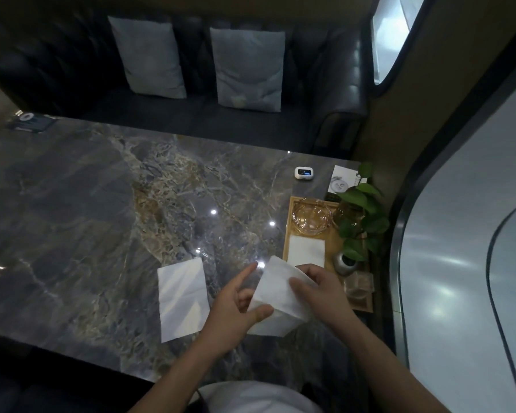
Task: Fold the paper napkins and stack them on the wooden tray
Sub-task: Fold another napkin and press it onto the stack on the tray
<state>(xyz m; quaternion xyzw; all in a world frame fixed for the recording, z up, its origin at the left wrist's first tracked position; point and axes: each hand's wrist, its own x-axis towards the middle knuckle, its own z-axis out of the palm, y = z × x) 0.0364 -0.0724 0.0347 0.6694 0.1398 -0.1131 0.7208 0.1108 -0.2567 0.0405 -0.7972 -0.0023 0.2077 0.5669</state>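
Both hands gripped one white paper napkin (276,299) just left of the wooden tray (287,234): left hand (236,305) pinched its lower corner, right hand (316,289) its upper edge. It was partly folded and creased. One folded napkin (306,251) lay on the tray; a flat napkin (181,299) lay further left. No legible writing.

Right hand (319,290) hides tray (287,234) near corner; card (341,180) print illegible
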